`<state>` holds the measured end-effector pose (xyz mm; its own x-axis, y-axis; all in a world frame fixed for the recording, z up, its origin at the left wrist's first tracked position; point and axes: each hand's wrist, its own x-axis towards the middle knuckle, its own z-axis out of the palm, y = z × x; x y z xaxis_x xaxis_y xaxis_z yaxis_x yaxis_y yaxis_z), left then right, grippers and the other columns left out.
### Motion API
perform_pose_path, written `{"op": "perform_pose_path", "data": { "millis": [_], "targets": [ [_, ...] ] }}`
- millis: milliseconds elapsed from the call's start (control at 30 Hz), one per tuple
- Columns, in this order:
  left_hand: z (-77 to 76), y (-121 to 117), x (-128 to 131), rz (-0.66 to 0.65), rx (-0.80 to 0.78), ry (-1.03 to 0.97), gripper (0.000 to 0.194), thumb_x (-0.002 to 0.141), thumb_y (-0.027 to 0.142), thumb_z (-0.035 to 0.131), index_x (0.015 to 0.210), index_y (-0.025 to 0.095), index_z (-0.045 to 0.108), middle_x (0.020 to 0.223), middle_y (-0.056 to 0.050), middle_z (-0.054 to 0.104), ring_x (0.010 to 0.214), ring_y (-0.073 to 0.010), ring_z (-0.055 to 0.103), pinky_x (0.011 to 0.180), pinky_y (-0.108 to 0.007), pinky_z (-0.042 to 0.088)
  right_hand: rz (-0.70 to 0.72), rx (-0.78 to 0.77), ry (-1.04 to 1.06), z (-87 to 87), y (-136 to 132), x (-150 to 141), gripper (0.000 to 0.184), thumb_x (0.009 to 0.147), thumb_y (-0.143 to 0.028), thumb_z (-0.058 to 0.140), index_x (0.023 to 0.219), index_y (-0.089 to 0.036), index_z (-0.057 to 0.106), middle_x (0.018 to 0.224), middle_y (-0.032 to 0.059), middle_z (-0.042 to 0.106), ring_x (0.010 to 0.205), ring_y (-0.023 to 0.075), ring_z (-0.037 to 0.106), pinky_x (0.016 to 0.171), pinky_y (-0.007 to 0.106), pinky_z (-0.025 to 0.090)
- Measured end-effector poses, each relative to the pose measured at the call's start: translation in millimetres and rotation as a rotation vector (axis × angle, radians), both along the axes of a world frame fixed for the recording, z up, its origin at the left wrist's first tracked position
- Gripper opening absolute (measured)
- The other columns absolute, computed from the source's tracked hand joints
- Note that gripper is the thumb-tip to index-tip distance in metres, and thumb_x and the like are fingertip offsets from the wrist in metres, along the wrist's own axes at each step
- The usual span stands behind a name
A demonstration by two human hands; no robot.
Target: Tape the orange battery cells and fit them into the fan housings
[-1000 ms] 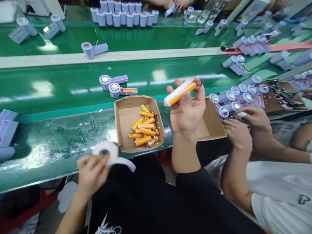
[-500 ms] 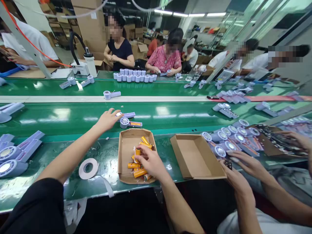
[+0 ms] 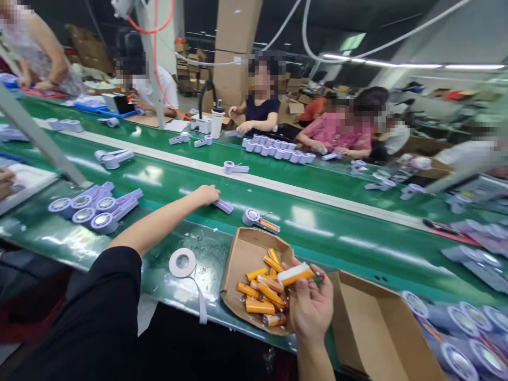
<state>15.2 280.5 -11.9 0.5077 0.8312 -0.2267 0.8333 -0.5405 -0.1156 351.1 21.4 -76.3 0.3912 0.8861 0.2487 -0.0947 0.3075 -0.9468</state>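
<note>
My left hand is closed over the round end of a lavender handheld fan housing on the green belt; only its handle shows. My right hand pinches an orange cylindrical battery with a white strip along its side, above the right rim of a cardboard tray. Several more orange batteries lie jumbled in that tray. Just behind the tray sits another fan housing with orange showing in its handle. A roll of white tape lies left of the tray, its loose end hanging over the table edge.
A second cardboard tray stands to the right, beside a cluster of lavender fan housings. More fan housings are grouped at the left. Across the belt, people work near rows of lavender parts. A metal post slants at the left.
The view has swung left. My right hand has lifted the battery out of the tray, showing its white strip. My left hand has closed over one fan housing and moved it away from the other.
</note>
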Motion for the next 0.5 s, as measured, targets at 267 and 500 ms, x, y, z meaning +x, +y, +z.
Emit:
{"op": "perform_pose_path", "data": {
  "millis": [267,500],
  "targets": [
    [-4.4,4,-24,0.05,-0.133,-0.152,0.026,0.078,0.023,0.078,0.1,0.034,0.088,0.127,0.002,0.084,0.115,-0.0212,0.075,0.092,-0.025,0.053,-0.051,0.127,-0.15,28.1,22,-3,0.043,0.08,-0.044,0.096,0.11,-0.026,0.07,0.103,0.0126,0.088,0.1,0.0366,0.086,0.094,0.057,0.071],
    [2.1,16,-26,-0.044,-0.191,-0.201,0.028,0.085,0.038,0.077,0.11,0.033,0.089,0.14,0.004,0.08,0.115,-0.0172,0.076,0.087,-0.019,0.052,0.227,0.165,-0.361,69.0,106,-55,0.044,0.076,-0.049,0.094,0.107,-0.022,0.077,0.107,0.0123,0.088,0.097,0.032,0.086,0.087,0.048,0.073]
  ]
}}
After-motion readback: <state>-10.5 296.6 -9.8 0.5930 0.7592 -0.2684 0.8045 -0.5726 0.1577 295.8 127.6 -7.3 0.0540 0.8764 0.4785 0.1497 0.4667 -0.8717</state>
